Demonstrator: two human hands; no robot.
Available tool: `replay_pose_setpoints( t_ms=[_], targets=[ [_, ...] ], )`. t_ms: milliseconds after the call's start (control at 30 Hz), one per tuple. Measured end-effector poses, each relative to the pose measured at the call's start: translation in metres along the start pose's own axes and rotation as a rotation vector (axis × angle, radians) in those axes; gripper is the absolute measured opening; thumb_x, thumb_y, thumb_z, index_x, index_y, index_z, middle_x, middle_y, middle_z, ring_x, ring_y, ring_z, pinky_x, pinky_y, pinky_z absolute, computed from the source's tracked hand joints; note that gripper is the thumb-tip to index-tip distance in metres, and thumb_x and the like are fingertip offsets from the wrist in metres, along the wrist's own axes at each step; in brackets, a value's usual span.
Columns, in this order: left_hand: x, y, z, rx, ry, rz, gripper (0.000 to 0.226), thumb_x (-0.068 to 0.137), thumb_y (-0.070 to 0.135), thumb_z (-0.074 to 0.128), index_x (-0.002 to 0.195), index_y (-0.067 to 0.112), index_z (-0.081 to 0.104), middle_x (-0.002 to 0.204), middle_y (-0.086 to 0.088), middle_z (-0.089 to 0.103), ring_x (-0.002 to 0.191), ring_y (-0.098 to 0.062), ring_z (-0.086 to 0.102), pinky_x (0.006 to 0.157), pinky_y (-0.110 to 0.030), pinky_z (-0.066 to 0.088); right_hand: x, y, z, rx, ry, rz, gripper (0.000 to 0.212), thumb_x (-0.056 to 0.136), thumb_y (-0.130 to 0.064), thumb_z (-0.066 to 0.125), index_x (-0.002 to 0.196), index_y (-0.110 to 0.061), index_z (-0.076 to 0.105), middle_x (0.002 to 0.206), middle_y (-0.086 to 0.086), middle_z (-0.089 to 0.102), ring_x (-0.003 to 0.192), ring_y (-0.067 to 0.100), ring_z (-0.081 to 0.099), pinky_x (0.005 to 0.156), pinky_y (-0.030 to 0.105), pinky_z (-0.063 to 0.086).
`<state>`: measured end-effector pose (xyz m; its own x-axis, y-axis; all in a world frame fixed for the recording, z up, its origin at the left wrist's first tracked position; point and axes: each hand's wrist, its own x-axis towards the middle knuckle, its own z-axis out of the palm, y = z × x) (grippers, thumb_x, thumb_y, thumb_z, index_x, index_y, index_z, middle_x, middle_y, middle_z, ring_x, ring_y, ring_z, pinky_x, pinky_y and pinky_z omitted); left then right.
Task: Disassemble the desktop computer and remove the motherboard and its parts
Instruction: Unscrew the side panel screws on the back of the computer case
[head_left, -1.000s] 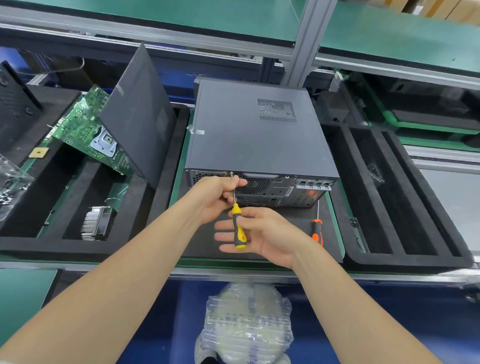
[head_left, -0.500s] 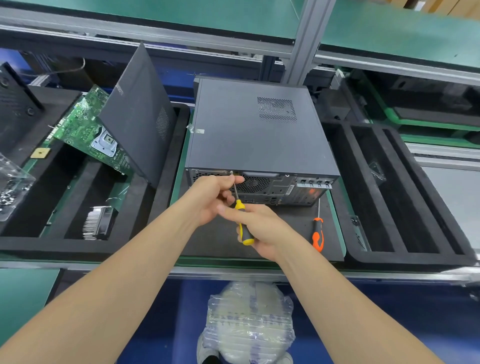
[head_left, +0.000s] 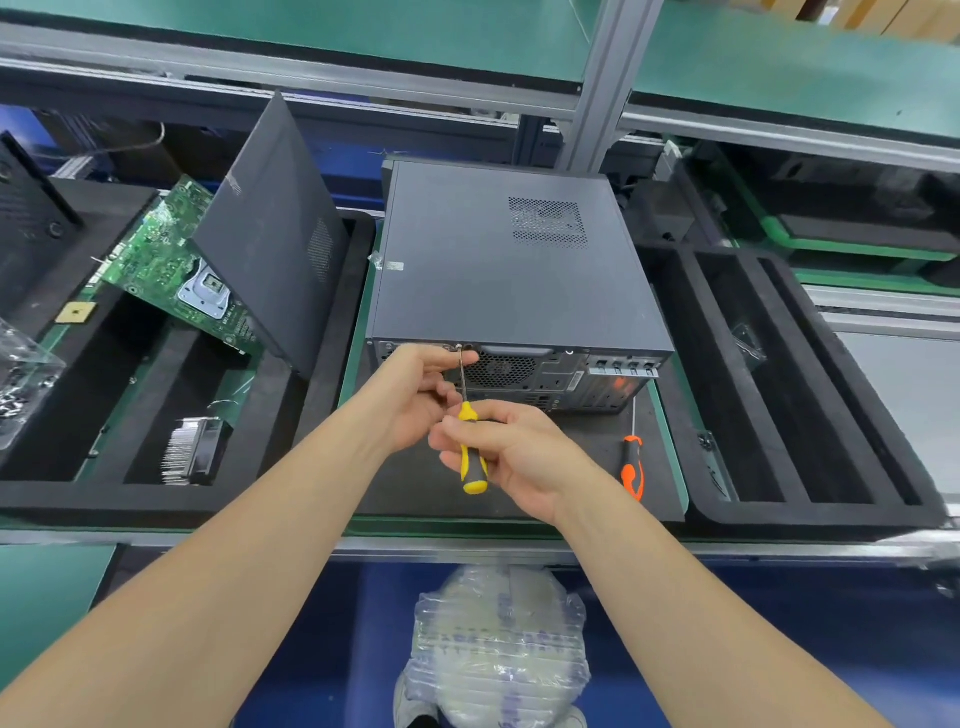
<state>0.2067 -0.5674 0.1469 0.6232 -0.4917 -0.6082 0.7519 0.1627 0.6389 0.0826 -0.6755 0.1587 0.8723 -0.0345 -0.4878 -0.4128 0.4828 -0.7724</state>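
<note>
A dark grey desktop computer case (head_left: 498, 270) lies flat on a black foam mat, its rear panel facing me. My right hand (head_left: 519, 457) grips the handle of a yellow and black screwdriver (head_left: 470, 452). The tip of its shaft meets a screw at the top edge of the rear panel, left of the fan grille. My left hand (head_left: 421, 389) pinches the metal shaft just below the tip. The case lid is on.
An orange screwdriver (head_left: 632, 467) lies on the mat to the right of my hands. A black foam tray on the left holds a green motherboard (head_left: 171, 270), a leaning case side panel (head_left: 270, 234) and a heatsink (head_left: 195, 452). A black slotted tray (head_left: 800, 395) sits on the right.
My right hand has re-gripped the screwdriver handle, its fingers now wrapped over the top. The left hand stays on the shaft and the tip stays at the screw.
</note>
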Motion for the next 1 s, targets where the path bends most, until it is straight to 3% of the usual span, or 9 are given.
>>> replay_pose_setpoints(
  t_ms=[133,267,500,700,800,933,1000],
  targets=[
    [0.001,0.001,0.001,-0.130,-0.003,-0.030,0.023,0.089,0.012,0.063,0.105,-0.001,0.073,0.070,0.005,0.023,0.042,-0.009,0.030,0.046,-0.023,0.041,0.003,0.003,0.008,-0.085,0.109,-0.024,0.043,0.076,-0.005,0.090,0.110,0.002,0.065,0.089,0.013,0.076,0.079,0.023,0.074,0.071,0.030,0.060],
    [0.000,0.000,0.003,-0.146,-0.004,-0.051,0.021,0.093,0.016,0.064,0.106,0.002,0.072,0.058,0.006,0.026,0.048,-0.008,0.027,0.048,-0.021,0.040,0.008,0.004,0.011,-0.168,0.181,0.004,0.040,0.067,-0.015,0.097,0.091,-0.013,0.065,0.070,0.001,0.064,0.057,0.014,0.057,0.051,0.025,0.048],
    [0.002,-0.001,0.005,-0.189,0.006,-0.080,0.017,0.091,0.015,0.064,0.101,0.003,0.072,0.057,0.006,0.020,0.053,-0.009,0.023,0.050,-0.021,0.042,0.012,0.005,0.010,-0.198,0.201,0.054,0.042,0.071,-0.028,0.096,0.085,-0.017,0.058,0.060,-0.003,0.051,0.050,0.011,0.040,0.043,0.025,0.033],
    [0.002,-0.003,0.005,-0.088,0.023,-0.080,0.016,0.088,0.020,0.059,0.094,0.008,0.068,0.058,0.004,0.019,0.051,-0.013,0.027,0.060,-0.027,0.041,0.011,0.009,0.010,-0.095,0.140,0.123,0.035,0.082,-0.042,0.087,0.092,-0.016,0.064,0.062,-0.005,0.046,0.053,0.012,0.048,0.045,0.023,0.043],
    [0.000,-0.005,0.007,-0.054,0.025,-0.059,0.013,0.086,0.017,0.051,0.084,0.009,0.061,0.062,0.004,0.018,0.049,-0.013,0.022,0.060,-0.029,0.032,0.008,0.012,0.007,-0.113,0.131,0.156,0.044,0.087,-0.056,0.077,0.095,-0.014,0.067,0.064,-0.005,0.042,0.050,0.011,0.043,0.042,0.023,0.035],
    [0.003,-0.013,0.009,-0.020,0.034,-0.001,0.014,0.088,0.008,0.038,0.082,0.010,0.050,0.052,0.003,0.039,0.056,-0.015,0.025,0.061,-0.030,0.032,0.003,0.014,0.002,-0.226,0.147,0.198,0.055,0.087,-0.074,0.062,0.090,-0.019,0.071,0.068,-0.004,0.043,0.050,0.011,0.041,0.042,0.023,0.033],
    [0.005,-0.018,0.009,-0.010,0.054,0.006,0.014,0.090,0.005,0.036,0.087,0.010,0.049,0.059,0.000,0.047,0.061,-0.016,0.032,0.061,-0.031,0.038,0.002,0.015,-0.002,-0.300,0.161,0.198,0.058,0.092,-0.073,0.054,0.090,-0.019,0.074,0.069,-0.004,0.044,0.049,0.011,0.040,0.043,0.023,0.032]
  ],
)
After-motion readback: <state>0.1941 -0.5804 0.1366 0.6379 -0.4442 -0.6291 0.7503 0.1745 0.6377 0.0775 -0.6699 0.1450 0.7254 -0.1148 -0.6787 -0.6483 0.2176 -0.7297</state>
